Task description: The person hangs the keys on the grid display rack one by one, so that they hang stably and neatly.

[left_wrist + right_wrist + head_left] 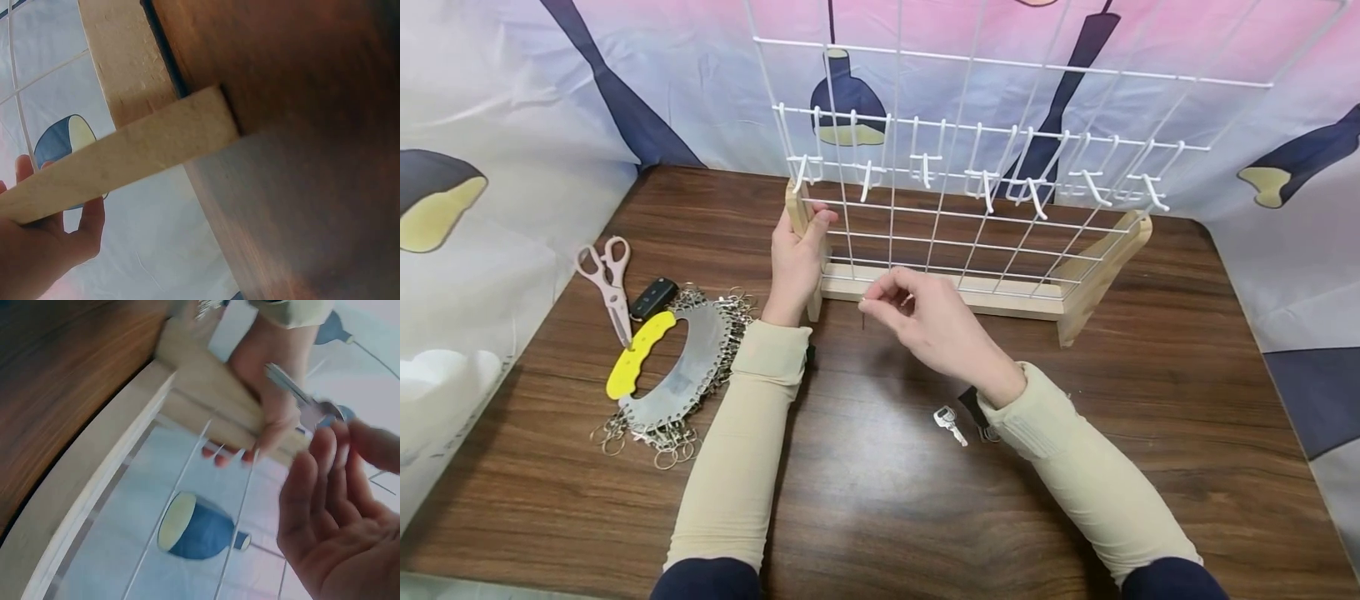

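Grid (951,125) top cut off; key (307,407) blurry, R-cam.

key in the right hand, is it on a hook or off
Off: the right hand pinches the key, and in the head view that hand is below the white hooks, apart from them.

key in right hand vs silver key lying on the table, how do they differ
The held key is pinched above the table by the right hand; the table key lies on it. In the head view, the held key looks like a thin dark sliver, the table key shows its silvery face. Both look metallic.
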A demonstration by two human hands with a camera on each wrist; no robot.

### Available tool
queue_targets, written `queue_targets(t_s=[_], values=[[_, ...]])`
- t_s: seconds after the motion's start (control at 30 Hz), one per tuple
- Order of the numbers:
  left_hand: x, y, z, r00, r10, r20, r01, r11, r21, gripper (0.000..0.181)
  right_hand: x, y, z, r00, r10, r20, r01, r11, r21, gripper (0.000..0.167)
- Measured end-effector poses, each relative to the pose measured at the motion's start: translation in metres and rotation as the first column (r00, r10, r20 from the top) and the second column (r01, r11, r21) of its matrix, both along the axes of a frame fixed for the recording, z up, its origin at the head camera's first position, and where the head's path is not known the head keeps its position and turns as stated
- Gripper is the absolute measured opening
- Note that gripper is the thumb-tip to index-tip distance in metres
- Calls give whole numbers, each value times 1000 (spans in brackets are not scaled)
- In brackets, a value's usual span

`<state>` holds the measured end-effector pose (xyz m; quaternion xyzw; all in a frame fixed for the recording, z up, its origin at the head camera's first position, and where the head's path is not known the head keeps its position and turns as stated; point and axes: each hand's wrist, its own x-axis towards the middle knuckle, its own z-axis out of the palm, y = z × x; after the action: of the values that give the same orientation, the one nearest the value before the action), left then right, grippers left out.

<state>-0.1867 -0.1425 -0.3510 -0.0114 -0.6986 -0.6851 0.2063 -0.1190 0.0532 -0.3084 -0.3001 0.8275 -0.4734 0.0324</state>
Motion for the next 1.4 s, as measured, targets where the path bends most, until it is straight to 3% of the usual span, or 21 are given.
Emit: queue_targets(t_s=[0.1,0.23,0.4,0.57,0.73,0.83,0.93,1.1,1.2,1.4], values=[[3,1,3,1000,-5,16,5,1000,2,26,-1,-10,6,999,-41,26,44,992,-122,9],[1,0,-4,1000,-1,4,1,1000,-3,26,-3,-25,11,996,-68,61,83,956,-282,11],[-2,-1,-10,1000,-10,-18,10,1000,23,33,-5,-42,14,992,-42,123,96,875,-474,13],[0,0,-9,998,-8,-61,8,1000,3,29,-7,-56,17,992,-18,126,92,785,-613,13],[13,4,6,994,-4,-113,-4,997,-72,39,-10,-66,20,991,8,137,90,719,-690,15],[20,5,14,996,6,-87,-13,996,-86,40,-10,-70,23,988,33,150,87,685,-723,15],[21,5,15,999,16,-49,-19,998,-58,26,-9,-74,25,987,47,154,87,654,-751,15],[8,1,3,1000,23,-2,-23,1000,16,13,-10,-79,26,986,52,159,97,598,-796,13],[1,-2,-5,999,35,14,-35,999,8,15,-11,-81,27,984,58,167,104,571,-814,12],[-1,-3,-10,996,88,22,-87,995,-42,26,-12,-85,31,976,101,193,108,547,-830,11]])
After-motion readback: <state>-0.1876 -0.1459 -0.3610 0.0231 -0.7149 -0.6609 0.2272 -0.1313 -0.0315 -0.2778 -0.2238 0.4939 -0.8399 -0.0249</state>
